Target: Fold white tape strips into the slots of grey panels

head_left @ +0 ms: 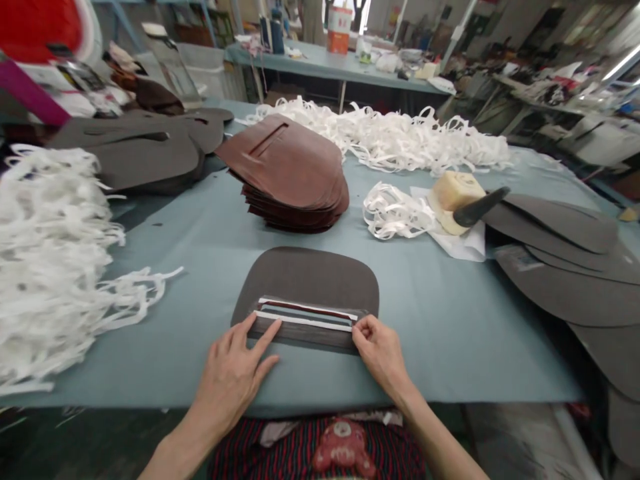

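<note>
A dark grey panel [310,277] with rounded upper corners lies flat on the blue-green tabletop [430,347]. A long slot is cut through its lower part, with a white strip along each long side. My left hand [235,360] has its fingers spread, fingertips resting at the left end of the lower white strip [310,322]. At that strip's right end, my right hand [377,347] pinches the tip between thumb and forefinger. The upper white strip [307,308] lies along the slot's far edge, touched by neither hand.
Behind the panel stands a stack of brown leather pieces [295,167]. White strips are heaped at left [55,267] and along the back [390,137]. A small strip bundle [395,210] lies near a yellowish block [457,190] and a dark-handled tool [480,208]. Grey panels [565,267] overlap at right.
</note>
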Action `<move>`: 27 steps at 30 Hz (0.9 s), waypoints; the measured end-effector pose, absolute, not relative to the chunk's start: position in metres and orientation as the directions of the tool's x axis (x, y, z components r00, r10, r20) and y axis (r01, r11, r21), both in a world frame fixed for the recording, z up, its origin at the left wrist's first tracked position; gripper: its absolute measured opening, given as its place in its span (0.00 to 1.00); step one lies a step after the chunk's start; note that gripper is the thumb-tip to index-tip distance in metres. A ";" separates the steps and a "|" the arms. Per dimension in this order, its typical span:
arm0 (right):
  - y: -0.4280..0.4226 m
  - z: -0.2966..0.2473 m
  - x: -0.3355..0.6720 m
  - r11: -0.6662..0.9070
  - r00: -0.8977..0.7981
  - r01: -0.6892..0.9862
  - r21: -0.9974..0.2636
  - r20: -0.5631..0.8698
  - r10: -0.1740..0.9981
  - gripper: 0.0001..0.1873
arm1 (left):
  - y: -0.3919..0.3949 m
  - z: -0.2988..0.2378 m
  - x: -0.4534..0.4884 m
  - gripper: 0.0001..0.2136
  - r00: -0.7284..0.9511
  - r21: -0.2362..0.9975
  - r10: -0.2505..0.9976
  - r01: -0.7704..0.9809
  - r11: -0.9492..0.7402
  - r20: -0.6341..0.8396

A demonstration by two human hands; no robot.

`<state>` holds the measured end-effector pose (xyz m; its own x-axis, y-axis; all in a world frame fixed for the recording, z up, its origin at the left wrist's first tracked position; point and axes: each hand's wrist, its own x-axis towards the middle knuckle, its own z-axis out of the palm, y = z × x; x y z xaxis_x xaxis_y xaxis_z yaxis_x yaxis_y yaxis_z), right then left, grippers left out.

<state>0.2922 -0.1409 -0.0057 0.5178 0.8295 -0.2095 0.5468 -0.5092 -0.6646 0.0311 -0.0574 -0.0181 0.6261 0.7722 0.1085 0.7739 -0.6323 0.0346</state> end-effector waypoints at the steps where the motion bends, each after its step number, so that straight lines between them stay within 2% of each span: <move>1: -0.141 -0.006 0.291 -0.514 0.523 0.553 -0.655 -0.207 0.827 0.08 | -0.059 -0.017 0.033 0.24 0.623 0.011 0.777 0.780 -0.626 0.094; 8: -0.138 -0.003 0.286 -0.544 0.556 0.632 -0.552 -0.166 0.815 0.06 | -0.067 -0.011 0.051 0.24 0.554 -0.075 0.830 0.832 -0.550 0.058; 16: -0.137 -0.002 0.282 -0.553 0.564 0.690 -0.467 -0.133 0.815 0.06 | -0.067 -0.017 0.071 0.28 0.705 0.034 0.697 0.699 -0.714 0.133; 27: -0.134 0.000 0.280 -0.578 0.577 0.715 -0.394 -0.135 0.806 0.06 | -0.088 -0.006 0.114 0.29 0.711 0.093 0.699 0.693 -0.715 0.083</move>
